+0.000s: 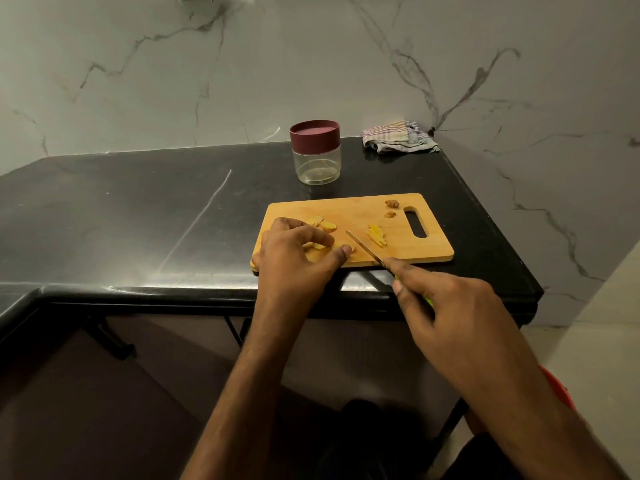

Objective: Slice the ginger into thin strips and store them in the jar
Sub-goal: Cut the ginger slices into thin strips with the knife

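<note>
A wooden cutting board lies on the black counter. Flat ginger slices sit near its left side. My left hand pinches one ginger slice between thumb and fingers, pressing it to the board. My right hand grips a knife by its green handle; the blade angles over the board just right of that slice. A small pile of thin ginger strips lies right of the blade. The clear jar with a maroon lid stands closed behind the board.
Two brown ginger end pieces lie beside the board's handle slot. A folded striped cloth sits in the back right corner by the marble wall. The counter's front edge runs just below the board. Something red shows below my right arm.
</note>
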